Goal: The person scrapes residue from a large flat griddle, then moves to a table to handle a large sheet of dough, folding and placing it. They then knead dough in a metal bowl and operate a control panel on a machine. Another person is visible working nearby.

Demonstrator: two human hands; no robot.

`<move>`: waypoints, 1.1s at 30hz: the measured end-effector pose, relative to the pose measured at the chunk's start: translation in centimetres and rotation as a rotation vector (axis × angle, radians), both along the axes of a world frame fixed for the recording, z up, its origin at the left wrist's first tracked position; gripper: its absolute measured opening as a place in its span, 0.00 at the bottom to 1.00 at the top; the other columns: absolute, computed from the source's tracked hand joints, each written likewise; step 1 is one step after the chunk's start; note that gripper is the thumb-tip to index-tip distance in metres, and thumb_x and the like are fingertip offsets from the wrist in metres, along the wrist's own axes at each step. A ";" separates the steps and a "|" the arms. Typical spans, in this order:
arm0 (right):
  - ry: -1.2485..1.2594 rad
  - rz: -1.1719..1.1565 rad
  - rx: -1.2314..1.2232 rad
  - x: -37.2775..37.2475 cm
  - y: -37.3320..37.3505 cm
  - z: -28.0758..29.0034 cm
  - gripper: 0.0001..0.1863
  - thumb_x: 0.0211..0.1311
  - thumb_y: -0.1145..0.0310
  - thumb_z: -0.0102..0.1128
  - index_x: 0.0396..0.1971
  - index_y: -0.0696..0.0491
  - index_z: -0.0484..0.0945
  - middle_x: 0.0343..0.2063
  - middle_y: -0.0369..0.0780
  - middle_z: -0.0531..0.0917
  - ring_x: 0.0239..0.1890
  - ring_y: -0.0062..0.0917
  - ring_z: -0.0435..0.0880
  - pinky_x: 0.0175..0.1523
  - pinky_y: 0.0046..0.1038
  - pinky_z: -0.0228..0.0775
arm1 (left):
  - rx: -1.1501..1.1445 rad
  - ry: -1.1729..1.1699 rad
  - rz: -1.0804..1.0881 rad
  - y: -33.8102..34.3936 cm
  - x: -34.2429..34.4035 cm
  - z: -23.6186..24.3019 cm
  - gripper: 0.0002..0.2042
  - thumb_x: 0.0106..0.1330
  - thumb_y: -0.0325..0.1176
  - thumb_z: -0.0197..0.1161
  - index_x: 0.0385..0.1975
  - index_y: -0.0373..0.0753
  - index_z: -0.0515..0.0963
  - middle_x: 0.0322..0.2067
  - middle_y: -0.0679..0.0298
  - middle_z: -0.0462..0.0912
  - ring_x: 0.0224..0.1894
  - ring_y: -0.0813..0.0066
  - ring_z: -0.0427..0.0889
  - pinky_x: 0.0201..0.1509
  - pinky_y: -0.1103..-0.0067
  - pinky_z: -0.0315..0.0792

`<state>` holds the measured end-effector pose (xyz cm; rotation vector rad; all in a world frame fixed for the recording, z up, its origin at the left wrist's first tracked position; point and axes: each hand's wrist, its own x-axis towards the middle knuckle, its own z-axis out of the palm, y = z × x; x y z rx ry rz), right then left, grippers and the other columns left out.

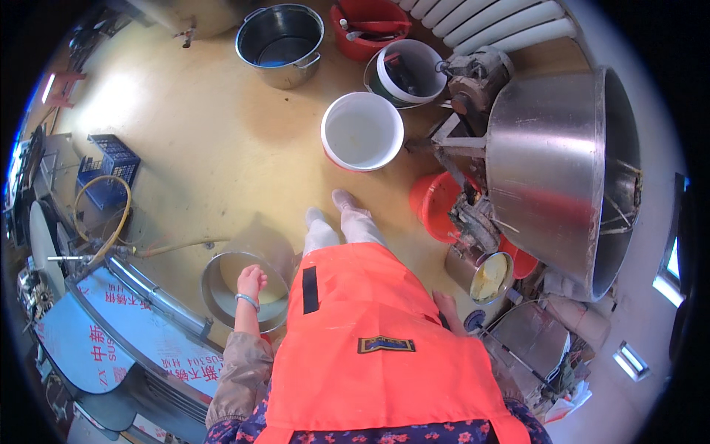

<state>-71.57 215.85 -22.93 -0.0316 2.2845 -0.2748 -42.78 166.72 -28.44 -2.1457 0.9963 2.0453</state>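
One broad steel bowl (543, 166) tilts at right; left of the orange apron (370, 318) sits a steel pot (214, 288). Over its mouth, the left hand (252, 280) has fingers curled together; the right hand's (446, 309), partly hidden, I cannot tell.

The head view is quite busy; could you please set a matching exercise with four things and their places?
1. Blue plastic crate
2. Large conical metal drum
3. Two-handled round metal pot
4. Left hand

A. At the top, beside a red plastic bucket
B. Seen in front of a round metal vessel
C. Beside a looped yellow hose
D. Picture's right side

Pairs: 1-C; 2-D; 3-A; 4-B
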 end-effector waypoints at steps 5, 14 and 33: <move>-0.010 -0.156 0.095 3.7 1.9 1.7 0.27 0.58 0.48 0.48 0.16 0.58 0.79 0.18 0.48 0.79 0.26 0.38 0.79 0.36 0.35 0.68 | 0.021 0.013 -0.121 -2.3 -1.7 -1.9 0.11 0.62 0.29 0.54 0.42 0.33 0.72 0.28 0.63 0.77 0.25 0.78 0.77 0.24 0.85 0.73; -0.003 -0.324 0.081 3.2 4.3 1.7 0.25 0.58 0.49 0.51 0.17 0.58 0.78 0.17 0.45 0.79 0.24 0.32 0.79 0.34 0.34 0.67 | 0.031 0.033 -0.269 0.9 -8.6 -2.5 0.10 0.59 0.29 0.55 0.38 0.34 0.75 0.27 0.64 0.78 0.25 0.77 0.77 0.28 0.81 0.74; -0.255 -0.410 -0.129 -6.4 19.6 -17.0 0.25 0.64 0.50 0.49 0.14 0.55 0.71 0.12 0.34 0.69 0.16 0.18 0.66 0.24 0.23 0.59 | 0.048 0.174 -1.179 36.4 -39.5 -32.2 0.28 0.63 0.47 0.55 0.58 0.35 0.64 0.53 0.54 0.74 0.53 0.57 0.73 0.57 0.68 0.67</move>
